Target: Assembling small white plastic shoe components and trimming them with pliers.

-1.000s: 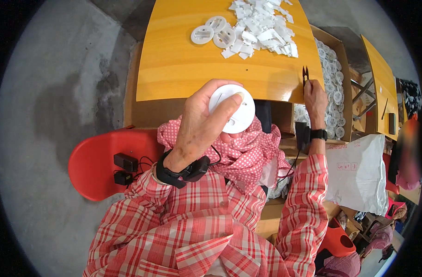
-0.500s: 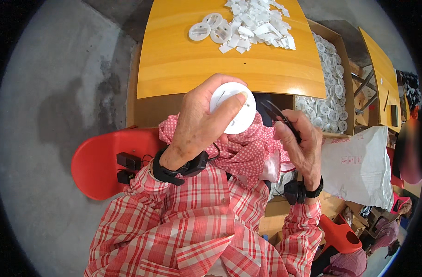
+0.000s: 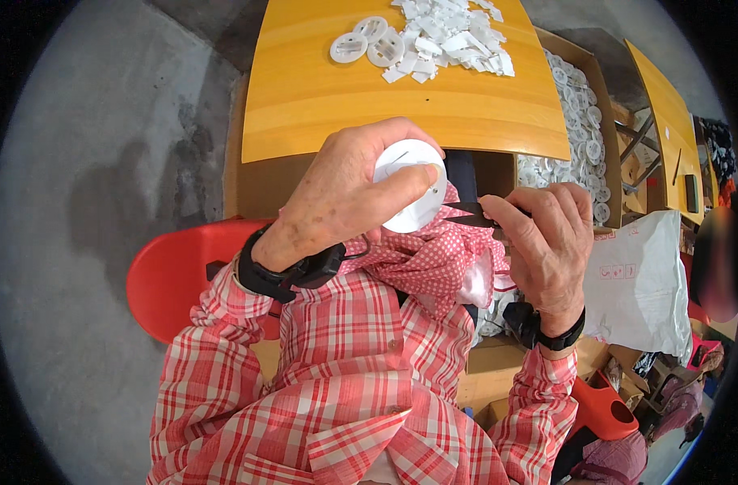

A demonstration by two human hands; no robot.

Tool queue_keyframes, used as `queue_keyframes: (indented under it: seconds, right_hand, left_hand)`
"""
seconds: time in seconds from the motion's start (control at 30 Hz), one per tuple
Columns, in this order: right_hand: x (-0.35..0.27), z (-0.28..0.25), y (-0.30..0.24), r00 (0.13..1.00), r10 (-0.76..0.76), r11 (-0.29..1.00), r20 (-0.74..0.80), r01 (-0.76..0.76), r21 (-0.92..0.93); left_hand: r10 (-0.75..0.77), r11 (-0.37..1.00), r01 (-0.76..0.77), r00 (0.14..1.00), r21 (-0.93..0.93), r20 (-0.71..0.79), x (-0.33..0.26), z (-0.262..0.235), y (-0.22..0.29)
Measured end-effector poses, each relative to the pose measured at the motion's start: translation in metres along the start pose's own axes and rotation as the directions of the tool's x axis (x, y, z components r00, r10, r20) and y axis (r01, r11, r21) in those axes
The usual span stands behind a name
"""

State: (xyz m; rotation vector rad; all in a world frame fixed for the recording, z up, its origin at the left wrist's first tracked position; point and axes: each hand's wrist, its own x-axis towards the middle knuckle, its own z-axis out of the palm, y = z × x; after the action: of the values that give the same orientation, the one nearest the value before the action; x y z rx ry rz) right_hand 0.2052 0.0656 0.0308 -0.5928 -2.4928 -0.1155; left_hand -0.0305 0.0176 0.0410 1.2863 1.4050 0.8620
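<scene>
Currently a round white plastic disc (image 3: pixel 412 187) is pinched in the curled left hand (image 3: pixel 344 198), above the lap. A small black cutter (image 3: pixel 470 216) is clenched in the right hand (image 3: pixel 546 242), tip just beside the disc's rim. Trimming is probably best done with the disc held steady against the thumb, the orange table (image 3: pixel 401 105) lying beyond.

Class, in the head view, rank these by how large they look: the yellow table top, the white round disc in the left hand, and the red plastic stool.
1. Yellow table top
2. Red plastic stool, partly hidden by the sleeve
3. White round disc, though it is nearest the camera
</scene>
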Motion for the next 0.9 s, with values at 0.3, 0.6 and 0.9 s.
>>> queue_keyframes:
  seconds: [0.3,0.6,0.9]
  right_hand:
    - [-0.004,0.000,-0.010,0.999,-0.004,0.996,-0.045,0.000,-0.089]
    - [-0.005,0.000,-0.011,0.999,0.016,0.996,-0.045,-0.020,-0.090]
    - [-0.004,0.001,-0.013,0.998,-0.017,0.993,-0.055,0.010,-0.114]
  left_hand:
    - [0.006,0.999,-0.007,1.000,0.036,0.025,-0.004,0.000,0.002]
    - [0.025,0.997,-0.027,0.999,0.067,0.035,-0.002,0.002,0.004]
    - [0.072,0.994,-0.072,0.997,0.078,0.008,-0.001,0.004,0.004]
